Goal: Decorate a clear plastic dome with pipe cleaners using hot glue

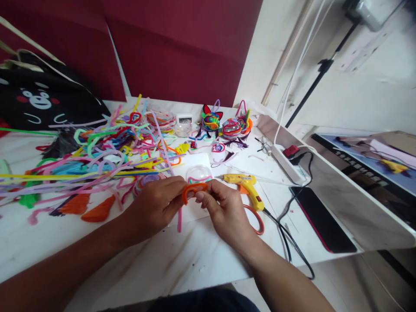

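Note:
Between my two hands, above the table, is a bent orange pipe cleaner curved into an arch. My left hand pinches its left side, and my right hand pinches it on the right with thumb and fingers. Just behind it lies a clear plastic dome with pink and teal pipe cleaner along its near edge. Close to my right hand rests a yellow hot glue gun. The orange handle of a pair of scissors shows beside my right wrist.
A heap of coloured pipe cleaners covers the left side. Finished wrapped ornaments stand at the back. To the right are a power strip, a black phone and loose cables. A black bag sits at the back left.

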Action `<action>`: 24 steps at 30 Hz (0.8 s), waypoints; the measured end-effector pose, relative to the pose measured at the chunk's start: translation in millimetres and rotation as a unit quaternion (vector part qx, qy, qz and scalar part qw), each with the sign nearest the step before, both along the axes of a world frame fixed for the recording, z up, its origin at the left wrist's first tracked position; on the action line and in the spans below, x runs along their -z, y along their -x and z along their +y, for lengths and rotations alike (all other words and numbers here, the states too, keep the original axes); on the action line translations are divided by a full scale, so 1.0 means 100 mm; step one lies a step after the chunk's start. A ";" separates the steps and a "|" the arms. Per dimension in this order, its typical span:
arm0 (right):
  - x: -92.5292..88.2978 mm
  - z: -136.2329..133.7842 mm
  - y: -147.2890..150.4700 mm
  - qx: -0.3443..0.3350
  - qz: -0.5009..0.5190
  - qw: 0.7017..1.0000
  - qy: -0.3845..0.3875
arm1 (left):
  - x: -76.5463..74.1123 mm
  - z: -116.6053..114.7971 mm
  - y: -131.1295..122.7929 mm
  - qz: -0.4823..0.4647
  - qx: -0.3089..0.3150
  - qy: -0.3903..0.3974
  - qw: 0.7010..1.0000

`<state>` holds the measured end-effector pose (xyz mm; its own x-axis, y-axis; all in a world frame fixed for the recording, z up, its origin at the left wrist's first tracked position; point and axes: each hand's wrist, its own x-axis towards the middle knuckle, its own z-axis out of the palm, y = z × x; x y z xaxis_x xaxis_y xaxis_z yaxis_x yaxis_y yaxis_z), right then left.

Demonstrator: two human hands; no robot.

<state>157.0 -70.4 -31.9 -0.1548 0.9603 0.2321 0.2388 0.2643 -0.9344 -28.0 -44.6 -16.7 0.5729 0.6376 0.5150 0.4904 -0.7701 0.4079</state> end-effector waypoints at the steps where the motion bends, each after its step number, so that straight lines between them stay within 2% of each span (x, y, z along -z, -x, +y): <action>1: -0.01 0.00 0.00 -0.001 -0.019 1.000 -0.005 | 0.01 0.01 0.01 0.014 0.005 -0.005 1.000; 6: -0.06 -0.04 0.00 -0.011 -0.090 0.995 -0.040 | 0.03 0.02 0.06 0.059 0.011 -0.034 0.998; 9: -0.07 -0.05 0.02 -0.004 -0.105 0.992 -0.063 | 0.01 0.02 0.05 0.037 0.019 -0.010 0.999; 12: -0.06 -0.04 0.02 0.014 -0.049 0.998 -0.039 | 0.00 0.02 0.01 -0.028 -0.007 0.084 0.996; 15: -0.04 -0.02 0.03 0.022 0.041 0.999 0.010 | 0.02 0.00 -0.05 -0.097 -0.024 0.207 0.973; 17: -0.02 0.00 0.04 0.020 0.080 0.996 0.032 | 0.04 -0.02 -0.09 -0.130 -0.029 0.253 0.958; 19: -0.01 0.00 0.05 0.020 0.098 0.994 0.039 | 0.05 -0.04 -0.12 -0.143 -0.046 0.255 0.955; 24: -0.02 -0.01 0.06 0.028 0.087 0.995 0.034 | 0.02 -0.08 -0.13 -0.124 -0.073 0.193 0.971</action>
<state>151.1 -71.1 -29.9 -0.0644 0.9807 0.1847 0.0833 0.1897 -0.9783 -15.2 -53.1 -18.7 0.3505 0.8760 0.3314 0.4338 -0.4655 0.7715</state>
